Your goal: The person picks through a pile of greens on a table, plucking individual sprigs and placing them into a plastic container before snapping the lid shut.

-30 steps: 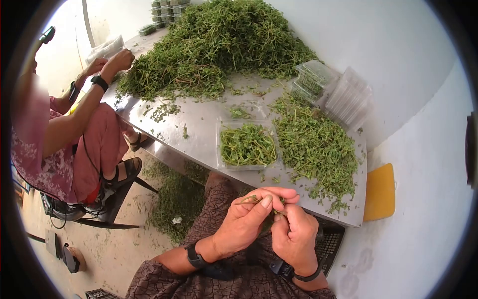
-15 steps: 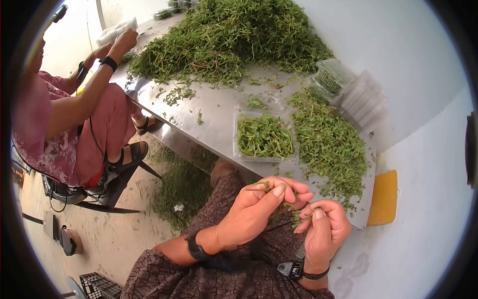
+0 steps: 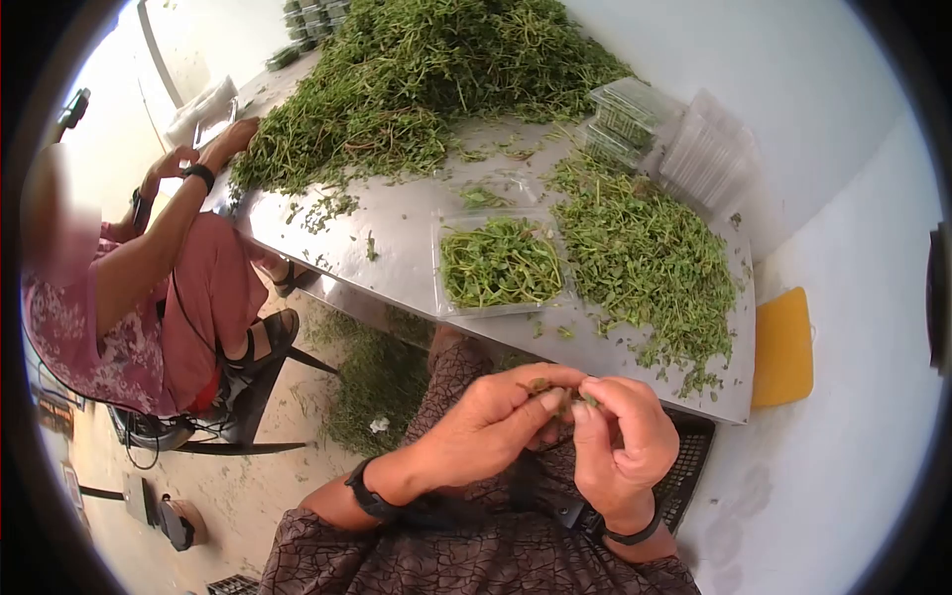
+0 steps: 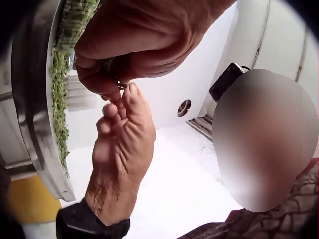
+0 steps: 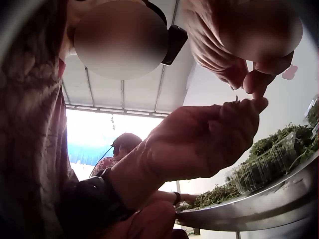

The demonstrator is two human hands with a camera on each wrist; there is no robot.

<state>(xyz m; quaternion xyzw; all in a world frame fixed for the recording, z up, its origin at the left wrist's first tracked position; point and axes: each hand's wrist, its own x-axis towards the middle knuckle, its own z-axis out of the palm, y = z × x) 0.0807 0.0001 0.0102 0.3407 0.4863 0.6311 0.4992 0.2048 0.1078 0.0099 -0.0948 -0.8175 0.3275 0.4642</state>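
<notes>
Above the lap, my left hand [image 3: 481, 426] and right hand [image 3: 630, 451] meet at their fingertips. The left thumb and fingers pinch a small leafy green sprig [image 3: 538, 385], most of it hidden by the fingers. My right thumb and forefinger pinch its other end. From the right wrist view, a bit of stem sticks up by the left hand [image 5: 204, 137]. Just beyond the hands, a clear plastic box [image 3: 437, 288] filled with sprigs [image 3: 501, 260] sits on the metal table [image 3: 397, 263]. Loose sprigs [image 3: 645, 258] lie heaped to its right.
A big mound of greens [image 3: 446, 79] covers the table's far side. Stacked clear boxes [image 3: 709, 154] stand by the right wall, above a yellow board [image 3: 783, 347]. Another person [image 3: 119, 307] sits at left. Greens [image 3: 377, 377] lie on the floor; a black crate [image 3: 689, 456] stands at right.
Half a second ago my right hand had moved off to the right of the left hand; now it is back against the left fingertips. My left hand keeps its pinch on the sprig.
</notes>
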